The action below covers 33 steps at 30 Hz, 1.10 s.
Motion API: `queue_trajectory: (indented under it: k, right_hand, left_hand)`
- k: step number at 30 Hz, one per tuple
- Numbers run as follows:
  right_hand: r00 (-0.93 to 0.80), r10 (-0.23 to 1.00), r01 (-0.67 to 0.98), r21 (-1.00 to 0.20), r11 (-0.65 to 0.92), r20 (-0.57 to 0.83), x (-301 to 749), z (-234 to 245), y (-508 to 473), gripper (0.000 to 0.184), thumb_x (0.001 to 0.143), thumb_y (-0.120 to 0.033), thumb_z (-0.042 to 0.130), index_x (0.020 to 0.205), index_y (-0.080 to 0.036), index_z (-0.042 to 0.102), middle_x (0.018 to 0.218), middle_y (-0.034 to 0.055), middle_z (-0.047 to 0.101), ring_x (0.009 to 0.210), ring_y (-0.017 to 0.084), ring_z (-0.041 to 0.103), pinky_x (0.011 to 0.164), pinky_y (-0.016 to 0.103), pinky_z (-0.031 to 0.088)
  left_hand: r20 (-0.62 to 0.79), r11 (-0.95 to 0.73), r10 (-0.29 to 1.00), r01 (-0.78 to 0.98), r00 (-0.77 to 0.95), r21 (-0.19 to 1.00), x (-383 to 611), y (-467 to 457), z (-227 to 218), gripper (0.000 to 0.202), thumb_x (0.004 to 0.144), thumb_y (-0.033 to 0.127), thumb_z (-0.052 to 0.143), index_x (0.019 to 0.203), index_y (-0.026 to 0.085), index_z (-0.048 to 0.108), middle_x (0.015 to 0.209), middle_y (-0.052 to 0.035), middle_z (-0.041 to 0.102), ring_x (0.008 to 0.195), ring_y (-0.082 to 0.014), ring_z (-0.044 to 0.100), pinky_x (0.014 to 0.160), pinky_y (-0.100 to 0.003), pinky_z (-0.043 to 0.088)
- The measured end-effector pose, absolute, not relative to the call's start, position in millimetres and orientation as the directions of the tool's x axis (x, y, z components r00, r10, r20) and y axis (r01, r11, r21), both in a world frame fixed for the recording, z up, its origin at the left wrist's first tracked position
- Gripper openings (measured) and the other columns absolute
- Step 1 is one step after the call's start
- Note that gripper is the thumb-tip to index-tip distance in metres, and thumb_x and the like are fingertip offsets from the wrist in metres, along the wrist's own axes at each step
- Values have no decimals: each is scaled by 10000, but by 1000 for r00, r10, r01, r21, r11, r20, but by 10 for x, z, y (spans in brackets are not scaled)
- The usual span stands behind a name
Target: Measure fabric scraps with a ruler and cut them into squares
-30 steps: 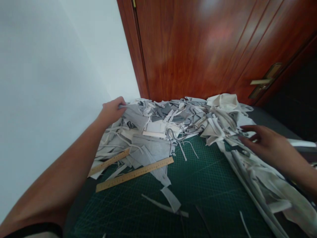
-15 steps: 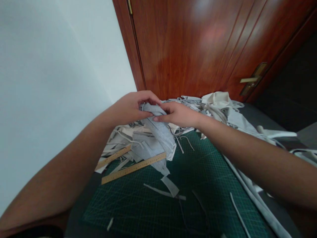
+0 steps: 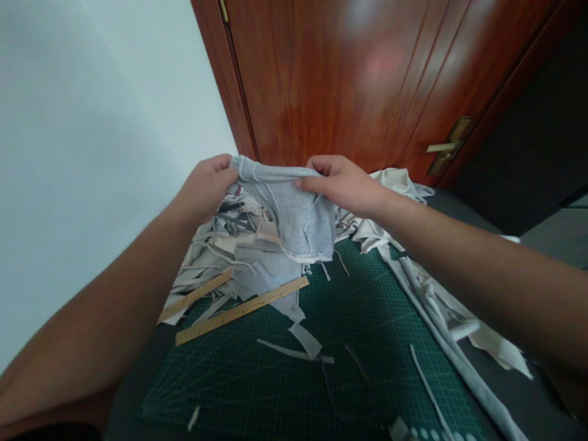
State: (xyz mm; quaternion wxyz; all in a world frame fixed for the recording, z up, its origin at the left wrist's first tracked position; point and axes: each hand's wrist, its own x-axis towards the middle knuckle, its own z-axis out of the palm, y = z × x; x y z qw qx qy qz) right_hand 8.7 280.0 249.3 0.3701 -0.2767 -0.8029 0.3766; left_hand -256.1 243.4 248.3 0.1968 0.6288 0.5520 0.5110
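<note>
Between both hands a piece of light grey fabric with seams (image 3: 303,214) is stretched out above the far part of the green cutting mat (image 3: 358,306). My left hand (image 3: 211,180) pinches its upper left corner. My right hand (image 3: 342,184) grips the same top edge farther right, thumb in front. The lower part of the cloth hangs down below my right hand. Just below lies another flat grey fabric piece (image 3: 264,269), with a wooden ruler (image 3: 243,310) across it. A second wooden ruler (image 3: 195,295) rests on the scraps to the left.
A heap of white and grey scraps (image 3: 229,229) lies at the back left, more cloth (image 3: 395,184) at the back right. Long grey strips (image 3: 441,324) run along the mat's right side. A white wall (image 3: 114,122) and a wooden door (image 3: 344,79) bound the surface.
My hands have moved apart, spreading the bunched grey fabric into a wide stretched edge. My left hand went left; the hanging part now falls under my right hand.
</note>
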Motion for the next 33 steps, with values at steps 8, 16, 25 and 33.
queue_trajectory:
  k: [8, 16, 25, 33]
  right_hand:
    - [-419, 845, -59, -938, 341, 333, 91, 2600, 2999, 139, 872, -329, 646, 841, -214, 577, 641, -6, 572, 607, 163, 589, 587, 288, 496]
    - [-638, 736, -177, -973, 145, 226, 31, 2621, 2644, 186, 815, -327, 770, 878, -209, 640, 776, 23, 691, 781, 191, 682, 703, 313, 588]
    - [-619, 746, -176, -969, 171, 244, 386, 2653, 2488, 133, 695, -130, 719, 789, -210, 669, 611, -30, 628, 597, 151, 619, 586, 283, 553]
    - [-617, 714, -57, -924, 379, 331, 511, 2536, 2325, 186, 808, -377, 786, 910, -225, 757, 944, 6, 769, 954, 218, 720, 825, 348, 600]
  left_hand:
    - [276, -44, 927, 654, -255, 755, -3162, 2745, 2541, 379, 864, 273, 636, 1203, 148, 523, 1004, -30, 689, 821, -143, 644, 910, -408, 533]
    - [213, -304, 910, 223, 357, 926, -2423, 2519, 2207, 929, 701, 562, 809, 1491, 232, 449, 1345, -155, 667, 1284, -375, 603, 1059, -537, 488]
    - [165, -191, 893, 20, 419, 981, -2014, 2214, 2389, 479, 752, 418, 794, 1144, 159, 699, 1007, -93, 756, 1029, -341, 725, 889, -473, 585]
    - [211, -329, 908, 304, 363, 894, -1735, 2069, 2534, 260, 757, 326, 845, 901, 209, 663, 792, 30, 681, 870, -214, 723, 779, -324, 587]
